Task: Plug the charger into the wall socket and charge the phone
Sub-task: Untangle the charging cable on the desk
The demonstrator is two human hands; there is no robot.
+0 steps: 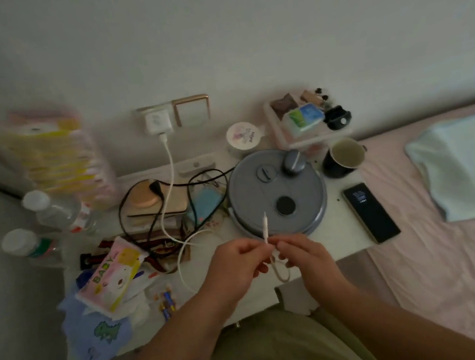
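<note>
With the charger (158, 120) already in the far wall socket (152, 112), both the left hand (235, 266) and the right hand (303, 254) pinch the cable (170, 170) end, which next must reach the phone (370, 212) at right.

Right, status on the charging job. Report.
Both hands, left and right, pinch the cable near its plug end. Charger in the socket. Phone lies unplugged on the table's right edge. Nothing between.
</note>
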